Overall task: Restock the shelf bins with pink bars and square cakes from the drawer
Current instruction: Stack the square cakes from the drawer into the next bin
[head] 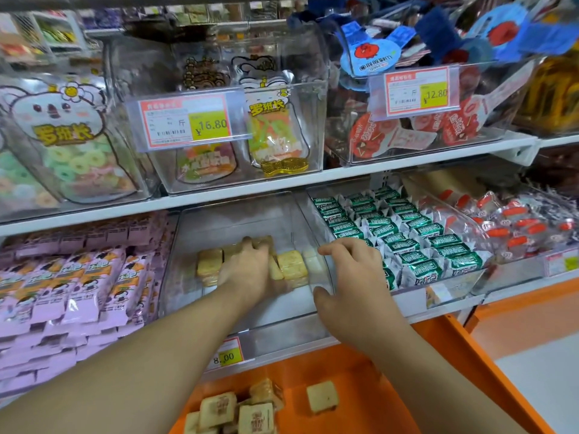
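Observation:
A clear shelf bin (238, 321) in the middle of the lower shelf holds several pale square cakes (291, 264) at its back. My left hand (247, 270) reaches deep into this bin and lies over the cakes; its fingers curl onto the rear ones. My right hand (351, 277) sits at the bin's right wall, fingers over the top and thumb at the front edge. More square cakes (257, 411) lie in the open orange drawer (369, 380) below. Pink bars (72, 286) fill the bin to the left.
Green-wrapped snacks (416, 245) fill the bin on the right, with red-and-white packs (513, 220) beyond. The upper shelf carries clear bins of gummy bags (272, 126) and price tags (188, 120). The drawer juts out under my arms.

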`<control>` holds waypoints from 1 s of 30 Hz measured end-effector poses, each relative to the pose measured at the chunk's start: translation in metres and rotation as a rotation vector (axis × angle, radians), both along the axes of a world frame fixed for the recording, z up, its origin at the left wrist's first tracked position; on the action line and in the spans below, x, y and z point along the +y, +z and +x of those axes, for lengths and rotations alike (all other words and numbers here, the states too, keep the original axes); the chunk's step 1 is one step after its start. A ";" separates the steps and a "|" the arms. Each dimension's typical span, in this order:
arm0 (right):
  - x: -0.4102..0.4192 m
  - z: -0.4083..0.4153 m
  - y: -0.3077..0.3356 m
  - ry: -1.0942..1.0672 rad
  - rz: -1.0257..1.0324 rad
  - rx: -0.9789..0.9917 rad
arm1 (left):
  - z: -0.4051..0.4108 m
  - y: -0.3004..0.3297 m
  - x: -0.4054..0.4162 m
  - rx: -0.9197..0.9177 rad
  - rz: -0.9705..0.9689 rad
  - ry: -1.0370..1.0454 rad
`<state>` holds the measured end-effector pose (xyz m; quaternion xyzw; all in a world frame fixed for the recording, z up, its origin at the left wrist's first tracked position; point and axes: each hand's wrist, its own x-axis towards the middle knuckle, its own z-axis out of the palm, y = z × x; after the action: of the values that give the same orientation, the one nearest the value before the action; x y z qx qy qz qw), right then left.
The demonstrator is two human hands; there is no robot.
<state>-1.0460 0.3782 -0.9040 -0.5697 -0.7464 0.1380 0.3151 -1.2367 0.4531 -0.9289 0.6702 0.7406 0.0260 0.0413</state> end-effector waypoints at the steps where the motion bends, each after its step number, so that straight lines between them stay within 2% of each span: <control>1: 0.000 0.000 -0.001 0.002 0.001 -0.004 | -0.001 -0.001 -0.001 -0.011 0.002 0.000; 9: -0.001 0.002 -0.002 0.010 0.005 -0.003 | -0.009 -0.002 -0.020 -0.184 0.070 -0.078; 15: -0.005 0.000 0.001 0.004 0.011 0.001 | 0.007 0.005 -0.022 -0.111 0.045 -0.190; 25: -0.003 0.006 -0.003 0.045 0.030 0.002 | 0.018 -0.003 0.025 0.002 0.165 -0.160; 30: 0.002 0.004 -0.005 0.038 0.043 -0.006 | 0.010 -0.015 0.050 -0.139 0.167 -0.055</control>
<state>-1.0419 0.3801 -0.9091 -0.5489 -0.7609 0.1261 0.3223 -1.2269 0.5034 -0.9437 0.6879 0.7126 0.1329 0.0375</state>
